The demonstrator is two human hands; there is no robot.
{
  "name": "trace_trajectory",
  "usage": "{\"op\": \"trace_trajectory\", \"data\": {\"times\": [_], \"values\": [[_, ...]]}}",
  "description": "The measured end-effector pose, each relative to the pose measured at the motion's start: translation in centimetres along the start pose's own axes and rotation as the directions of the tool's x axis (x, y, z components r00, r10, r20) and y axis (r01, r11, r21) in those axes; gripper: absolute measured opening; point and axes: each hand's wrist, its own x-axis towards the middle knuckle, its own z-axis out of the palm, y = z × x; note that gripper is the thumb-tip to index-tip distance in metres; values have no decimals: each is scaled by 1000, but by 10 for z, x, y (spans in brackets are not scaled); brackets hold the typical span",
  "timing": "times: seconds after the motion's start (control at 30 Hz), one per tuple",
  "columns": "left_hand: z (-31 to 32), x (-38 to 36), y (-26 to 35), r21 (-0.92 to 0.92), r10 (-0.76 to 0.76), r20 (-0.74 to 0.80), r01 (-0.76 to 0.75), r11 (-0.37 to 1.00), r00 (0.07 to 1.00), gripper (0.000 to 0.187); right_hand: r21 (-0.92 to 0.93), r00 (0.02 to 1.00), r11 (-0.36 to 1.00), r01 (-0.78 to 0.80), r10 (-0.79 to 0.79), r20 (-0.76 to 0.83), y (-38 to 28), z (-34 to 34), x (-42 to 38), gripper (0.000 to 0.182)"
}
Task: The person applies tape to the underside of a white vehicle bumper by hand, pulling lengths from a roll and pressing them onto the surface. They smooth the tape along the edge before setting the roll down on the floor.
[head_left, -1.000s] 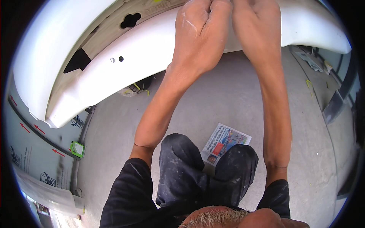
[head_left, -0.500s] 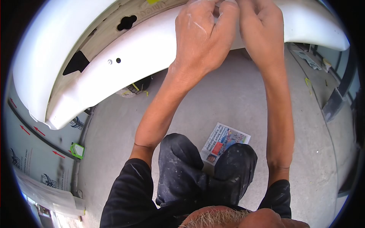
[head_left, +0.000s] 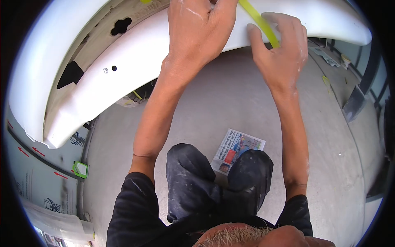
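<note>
A white curved panel, like a car bumper (head_left: 135,49), spans the top of the view. Over its middle, my left hand (head_left: 199,31) is closed, its fingers curled, and the frame's top edge cuts off its fingertips. Whatever they pinch is hidden. A yellow-green strip of tape (head_left: 258,19) slants across the panel from beside my left fingers toward my right palm. My right hand (head_left: 282,57) has its thumb and fingers apart around the strip's lower end, near the panel's lower edge. Contact between palm and tape cannot be made out.
On the grey floor (head_left: 197,119) a newspaper (head_left: 220,158) lies by my knees. A green-and-white box (head_left: 80,169) stands at the left near printed sheeting (head_left: 33,164). Below the panel is a partly hidden bundle (head_left: 128,101). A scrap of yellow tape (head_left: 326,82) lies at the right.
My hands have moved apart: the left has shifted left, the right has dropped and opened. The yellow-green strip now shows between them. The whole view has shifted slightly.
</note>
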Motion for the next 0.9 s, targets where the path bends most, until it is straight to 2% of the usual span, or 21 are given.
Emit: {"op": "trace_trajectory", "data": {"times": [0.03, 0.13, 0.17, 0.2, 0.27, 0.3, 0.37, 0.4, 0.47, 0.5, 0.6, 0.77, 0.8, 0.9], "values": [[-3, -2, 11, 4, -21, 19, 20, 1000, 1000, 42, -8, 1000, 1000, 14, -14, -21, 9, -4, -10, 30], [2, 0, -6, 80, -8, 2, 7, 997, 1000, 42, -45, 995, 998, 43, -46, -88, 29, -15, -43, 32], [-3, 0, 8, 124, -81, 24, 77, 989, 996, 41, -46, 996, 999, 5, -9, -85, 34, -17, -56, 37], [-3, -1, 17, 171, -154, 43, 144, 975, 987, 41, -3, 996, 997, -73, 73, -58, 36, -18, -66, 37], [10, -7, 21, 140, -61, -46, 67, 988, 997, 41, 86, 972, 968, -235, 236, -2, 34, -16, -76, 36], [4, -5, 18, 99, -134, 3, 134, 986, 991, 42, 80, 952, 949, -305, 303, 37, 33, -18, -77, 35], [0, -2, 8, 51, -107, 19, 106, 993, 994, 42, 85, 900, 898, -431, 421, 115, 27, -18, -74, 32], [4, -1, -5, 44, -4, -16, 5, 999, 1000, 42, 60, 923, 923, -379, 374, 88, 25, -18, -73, 31], [3, -1, -14, 68, 47, -33, -45, 997, 998, 42, 17, 962, 963, -271, 270, 26, 28, -20, -72, 27], [2, 1, -16, 80, 73, -41, -69, 994, 996, 41, 14, 978, 978, -209, 210, -19, 26, -21, -70, 18], [-2, -1, 9, 118, -27, -14, 29, 993, 1000, 42, 6, 991, 991, -130, 130, 24, 19, -35, -63, 11], [2, 4, -9, 111, -1, -43, 6, 994, 999, 42, 62, 998, 996, 60, -62, 21, 0, -48, -49, 7], [0, 4, -6, 104, -36, -33, 40, 994, 999, 42, 69, 995, 993, 95, -97, 30, -5, -49, -47, 7], [-6, 3, 12, 150, -34, -45, 41, 988, 998, 41, 189, 990, 978, 89, -107, 91, -21, -44, -43, 10]]}}
